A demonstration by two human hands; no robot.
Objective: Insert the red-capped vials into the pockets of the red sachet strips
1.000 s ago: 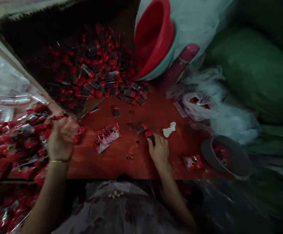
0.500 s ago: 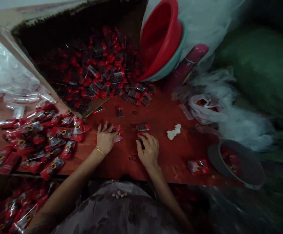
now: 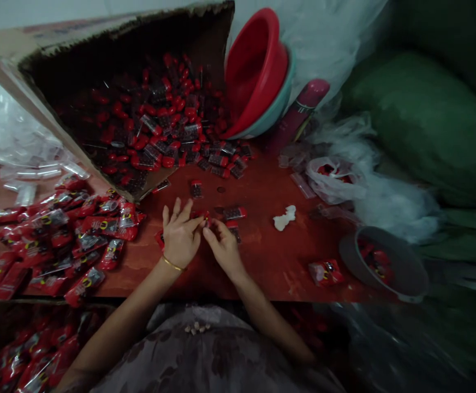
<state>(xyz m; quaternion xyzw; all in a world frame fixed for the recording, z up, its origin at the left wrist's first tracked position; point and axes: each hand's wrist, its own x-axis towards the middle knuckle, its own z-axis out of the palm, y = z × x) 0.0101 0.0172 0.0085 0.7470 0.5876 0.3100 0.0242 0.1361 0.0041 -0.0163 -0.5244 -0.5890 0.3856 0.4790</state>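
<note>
Red counter [image 3: 271, 262], cardboard box [image 3: 111, 82] spilling red-capped vials [image 3: 160, 131] at back edge | heap of red sachets [image 3: 70, 240] at left edge, grey bowl [image 3: 385, 267] at right edge | left hand [image 3: 179, 237] and right hand [image 3: 221, 245] meet mid-counter near front edge, fingers [image 3: 195, 222] pinched together on a small red packet [image 3: 205, 217], loose vials just beside.

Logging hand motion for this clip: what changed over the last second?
The left hand left the packet heap and swung right to the table centre; the right hand slid left to meet it over a small red piece. Box, bowls and grey bowl stayed put.
</note>
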